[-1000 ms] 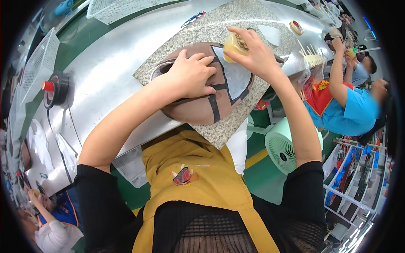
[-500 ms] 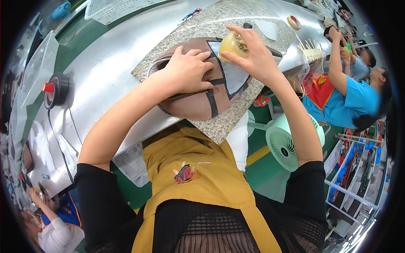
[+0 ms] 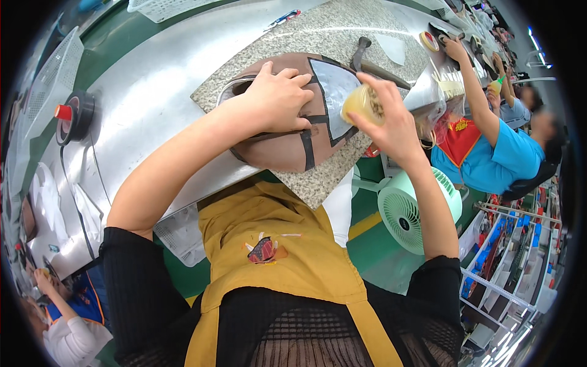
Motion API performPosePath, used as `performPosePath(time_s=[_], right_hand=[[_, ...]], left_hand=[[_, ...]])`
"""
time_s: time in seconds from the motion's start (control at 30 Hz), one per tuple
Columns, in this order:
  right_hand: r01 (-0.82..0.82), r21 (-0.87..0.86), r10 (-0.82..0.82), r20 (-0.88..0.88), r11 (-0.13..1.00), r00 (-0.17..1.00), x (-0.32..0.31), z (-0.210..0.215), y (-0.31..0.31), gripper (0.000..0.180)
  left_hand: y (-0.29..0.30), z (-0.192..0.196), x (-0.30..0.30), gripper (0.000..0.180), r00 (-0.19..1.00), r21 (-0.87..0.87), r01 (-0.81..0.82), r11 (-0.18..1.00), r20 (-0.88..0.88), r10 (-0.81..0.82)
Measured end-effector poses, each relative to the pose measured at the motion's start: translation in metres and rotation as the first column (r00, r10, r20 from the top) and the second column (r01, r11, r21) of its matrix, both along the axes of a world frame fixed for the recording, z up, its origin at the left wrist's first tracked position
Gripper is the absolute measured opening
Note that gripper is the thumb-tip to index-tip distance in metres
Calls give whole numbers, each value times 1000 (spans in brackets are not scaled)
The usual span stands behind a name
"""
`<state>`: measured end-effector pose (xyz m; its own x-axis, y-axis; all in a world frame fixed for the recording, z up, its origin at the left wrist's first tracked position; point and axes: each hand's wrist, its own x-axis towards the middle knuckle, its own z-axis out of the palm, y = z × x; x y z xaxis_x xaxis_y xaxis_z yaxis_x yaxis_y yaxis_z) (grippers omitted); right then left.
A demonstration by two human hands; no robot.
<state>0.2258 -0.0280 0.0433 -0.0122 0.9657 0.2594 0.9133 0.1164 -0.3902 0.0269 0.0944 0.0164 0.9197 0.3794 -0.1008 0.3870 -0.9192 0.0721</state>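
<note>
A brown leather-like piece (image 3: 284, 158) with black strips and a whitish-grey panel (image 3: 335, 92) lies on the speckled stone slab (image 3: 244, 64). It looks like part of a bag, curved at its left end. My left hand (image 3: 278, 98) rests flat on its brown side, fingers spread, gripping nothing. In my right hand (image 3: 391, 122) is a squat, translucent yellowish bottle (image 3: 362, 105), fingers wrapped round it. The bottle is over the right edge of the whitish-grey panel; whether it touches the surface I cannot tell.
Beyond my right hand lie a hammer (image 3: 361, 52), a white sheet (image 3: 391, 49) and a tape roll (image 3: 429, 41). A black round holder with a red cap (image 3: 63, 112) stands at left. Below the table edge is a green fan (image 3: 406, 214). A person in blue (image 3: 513, 147) works at right.
My right hand has moved the yellowish bottle right and toward me along the whitish-grey panel, uncovering the hammer's head. My left hand stays on the brown piece.
</note>
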Motion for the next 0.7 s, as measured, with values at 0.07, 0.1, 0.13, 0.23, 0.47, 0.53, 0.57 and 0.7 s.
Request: performPosePath(time_s=[0.07,0.1,0.13,0.23,0.47,0.53,0.57,0.7], right_hand=[[18,55,-20,24,998,1000,4,-4,18,58],[18,80,-20,32,997,999,4,-8,28,58],[17,103,-22,40,994,999,3,-12,37,58],[-3,186,-15,94,982,995,0,-15,61,57],[110,50,-119,207,993,971,16,12,33,57],[120,19,-122,187,993,975,17,11,18,56],[122,5,-121,166,993,979,15,10,11,56],[115,-86,-111,47,990,993,-2,2,-13,57]], left_hand=[[0,1,1,56,1000,-10,-2,1000,-9,2],[0,2,1,55,1000,-18,-4,1000,-8,4],[0,2,2,55,1000,-26,-6,1000,-9,6],[0,2,1,54,1000,-40,-3,999,15,4],[-1,2,0,55,1000,-40,-21,999,7,21],[-1,1,-1,55,1000,-36,-19,999,3,19],[0,1,-1,55,1000,-33,-16,999,12,16],[-1,0,-1,57,1000,-18,-8,1000,29,8]])
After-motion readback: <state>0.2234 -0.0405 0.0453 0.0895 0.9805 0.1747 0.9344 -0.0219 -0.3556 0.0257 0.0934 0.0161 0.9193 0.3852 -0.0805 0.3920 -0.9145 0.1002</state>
